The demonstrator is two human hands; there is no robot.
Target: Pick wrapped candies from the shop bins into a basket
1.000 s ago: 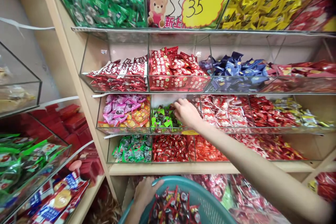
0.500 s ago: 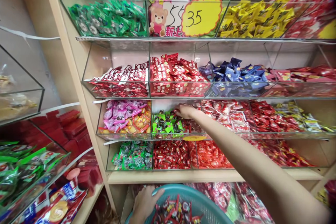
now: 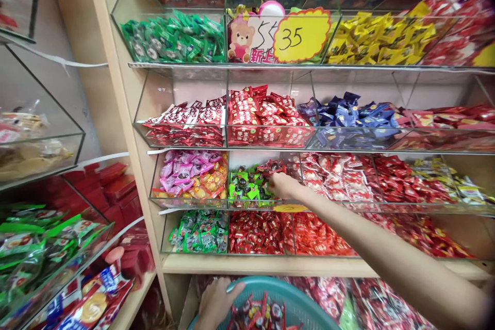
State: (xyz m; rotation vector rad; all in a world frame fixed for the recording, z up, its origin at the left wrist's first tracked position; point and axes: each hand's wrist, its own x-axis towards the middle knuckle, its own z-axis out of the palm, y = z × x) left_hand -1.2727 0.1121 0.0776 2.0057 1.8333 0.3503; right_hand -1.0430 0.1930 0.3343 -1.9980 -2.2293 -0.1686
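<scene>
My left hand [image 3: 217, 299] grips the rim of a teal plastic basket [image 3: 247, 284], its thumb over the edge. Inside the basket lie several wrapped candies [image 3: 257, 314] in red and dark wrappers. My right hand [image 3: 284, 185] reaches into a clear bin on the third shelf row, fingers curled down and partly hidden. Dark red wrapped candies [image 3: 273, 166] lie right by its fingers; whether any are in its grasp does not show. Just left of it are green-and-black wrapped candies [image 3: 244, 184].
Clear bins line the wooden shelves, with purple candies [image 3: 178, 167], red-and-white candies [image 3: 334, 175] and blue candies [image 3: 348, 111]. A yellow price tag [image 3: 301, 35] stands on the top row. At left, another shelf holds green packets [image 3: 42, 237].
My right hand has come lower and toward the front of the bin, uncovering dark red candies behind it. The view has shifted slightly; my left hand stays on the basket.
</scene>
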